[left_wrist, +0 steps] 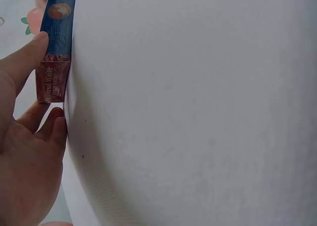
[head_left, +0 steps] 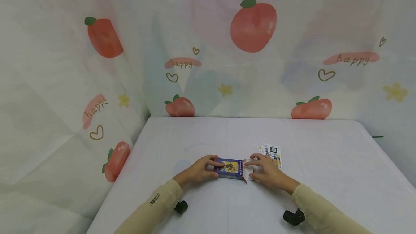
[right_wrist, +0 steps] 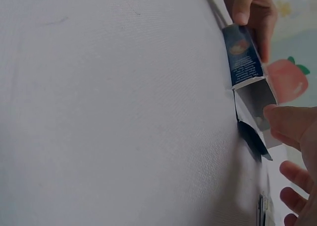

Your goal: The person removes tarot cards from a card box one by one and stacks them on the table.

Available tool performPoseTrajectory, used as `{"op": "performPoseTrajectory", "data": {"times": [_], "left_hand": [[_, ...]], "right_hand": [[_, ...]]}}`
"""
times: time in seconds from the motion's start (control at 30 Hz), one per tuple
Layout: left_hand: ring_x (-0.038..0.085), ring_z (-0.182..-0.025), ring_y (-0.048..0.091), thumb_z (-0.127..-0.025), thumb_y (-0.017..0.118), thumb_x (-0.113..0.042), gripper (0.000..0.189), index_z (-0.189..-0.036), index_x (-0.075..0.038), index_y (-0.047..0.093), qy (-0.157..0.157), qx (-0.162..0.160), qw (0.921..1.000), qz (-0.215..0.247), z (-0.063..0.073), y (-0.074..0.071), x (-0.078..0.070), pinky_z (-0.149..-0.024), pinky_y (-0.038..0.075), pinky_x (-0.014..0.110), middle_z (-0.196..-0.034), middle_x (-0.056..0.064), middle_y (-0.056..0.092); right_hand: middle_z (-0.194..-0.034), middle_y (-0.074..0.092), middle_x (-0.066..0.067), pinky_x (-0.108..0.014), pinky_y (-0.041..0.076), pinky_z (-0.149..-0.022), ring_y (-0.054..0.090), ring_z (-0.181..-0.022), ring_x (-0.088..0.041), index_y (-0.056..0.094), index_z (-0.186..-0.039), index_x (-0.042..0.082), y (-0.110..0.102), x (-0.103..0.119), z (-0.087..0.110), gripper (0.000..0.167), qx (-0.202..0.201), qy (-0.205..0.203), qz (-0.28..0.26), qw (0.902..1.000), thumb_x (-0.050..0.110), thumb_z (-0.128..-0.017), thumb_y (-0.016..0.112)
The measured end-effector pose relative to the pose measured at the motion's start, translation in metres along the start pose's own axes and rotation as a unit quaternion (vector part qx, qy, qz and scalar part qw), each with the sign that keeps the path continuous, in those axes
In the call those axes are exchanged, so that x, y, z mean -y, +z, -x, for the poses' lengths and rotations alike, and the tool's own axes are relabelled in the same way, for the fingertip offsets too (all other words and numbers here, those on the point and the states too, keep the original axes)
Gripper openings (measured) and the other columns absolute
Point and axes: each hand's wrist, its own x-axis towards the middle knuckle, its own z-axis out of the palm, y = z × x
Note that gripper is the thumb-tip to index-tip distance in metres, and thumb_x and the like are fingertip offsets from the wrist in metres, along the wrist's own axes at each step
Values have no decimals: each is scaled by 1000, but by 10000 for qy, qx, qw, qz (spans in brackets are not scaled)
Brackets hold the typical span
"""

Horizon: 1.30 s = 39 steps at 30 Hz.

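Note:
A blue and red card box (head_left: 230,168) with a yellow picture on its face lies on the white table, its right end open. My left hand (head_left: 204,169) grips the closed end between thumb and fingers. In the left wrist view, that hand's thumb (left_wrist: 39,41) rests along the box's edge. My right hand (head_left: 266,170) is at the open end, with its thumb and index finger about the white flap (head_left: 248,170). In the right wrist view, the bare grey inside of the box (right_wrist: 257,99) shows, and a dark side flap (right_wrist: 251,139) sticks out.
Several printed cards (head_left: 273,151) lie just beyond my right hand, partly covered by it. Black wrist devices (head_left: 294,217) hang at both sleeves. A fruit-patterned cloth (head_left: 208,28) stands behind the white table (head_left: 208,133) and along its left side.

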Motion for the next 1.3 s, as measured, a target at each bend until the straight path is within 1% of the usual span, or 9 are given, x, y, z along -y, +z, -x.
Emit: {"op": "performPoseTrajectory", "data": {"times": [0.17, 0.23, 0.4, 0.6, 0.73, 0.83, 0.97, 1.1, 1.3], "left_hand": [[34, -150, 34, -92, 75, -19, 43, -134, -25, 67, -12, -69, 10000, 31, 1, -1, -4, -122, 29, 55, -157, 9, 43], [33, -149, 35, -91, 75, -18, 43, -133, -23, 68, 37, -108, 9999, 36, 2, -1, -5, -122, 30, 54, -155, 8, 44], [31, -147, 39, -90, 76, -18, 44, -133, -21, 68, 241, -173, 9995, -98, 0, 0, -3, -121, 32, 54, -151, 6, 47], [30, -144, 42, -89, 77, -21, 44, -132, -21, 69, 359, -205, 9991, -74, -2, 1, 0, -120, 33, 55, -149, 8, 49], [30, -145, 41, -92, 74, -23, 41, -133, -22, 68, 320, -221, 9992, 36, -3, 3, 1, -120, 31, 56, -150, 8, 49], [32, -146, 39, -96, 70, -24, 40, -136, -21, 66, 273, -237, 9993, 128, -2, 3, 0, -121, 30, 56, -151, 9, 49], [32, -147, 39, -98, 66, -23, 40, -138, -19, 64, 253, -339, 9989, 204, -2, 2, -2, -121, 30, 56, -152, 10, 49], [31, -147, 41, -100, 64, -24, 39, -138, -18, 64, 239, -462, 9983, 281, -1, 1, -2, -121, 33, 54, -152, 10, 50], [32, -145, 44, -101, 62, -24, 35, -135, -18, 66, 117, -613, 9967, 527, -1, -1, -3, -118, 38, 53, -150, 10, 52]], "right_hand": [[-135, 60, -17, -69, 32, -100, 47, -128, -45, 75, -119, 16, -3, 1, 0, 34, -101, -6, -25, 9999, 23, -86, 78], [-133, 61, -17, -70, 34, -98, 49, -127, -45, 75, -119, 16, -6, 1, 0, 34, -150, -78, 53, 9998, 23, -86, 77], [-130, 63, -18, -72, 35, -99, 51, -125, -46, 75, -119, 14, -9, 2, 2, 33, -320, -191, 142, 9992, 22, -87, 77], [-130, 62, -19, -71, 35, -100, 49, -126, -46, 74, -120, 13, -12, 1, 6, 33, -424, -43, 79, 9991, 23, -89, 75], [-131, 61, -20, -72, 35, -99, 49, -128, -46, 72, -122, 12, -14, -1, 8, 34, -413, 63, 64, 9991, 23, -90, 74], [-132, 61, -20, -70, 36, -97, 48, -128, -46, 72, -122, 12, -15, -1, 10, 34, -399, 161, 34, 9991, 24, -90, 74], [-133, 61, -19, -67, 37, -95, 49, -129, -45, 72, -123, 13, -20, -2, 13, 35, -402, 240, 21, 9989, 26, -91, 74], [-131, 62, -18, -69, 39, -96, 52, -127, -45, 71, -123, 11, -26, -4, 14, 34, -467, 188, -12, 9987, 24, -91, 73], [-130, 63, -20, -72, 41, -98, 54, -126, -47, 70, -124, 8, -30, -8, 14, 34, -494, 93, -233, 9985, 21, -93, 71]]}}
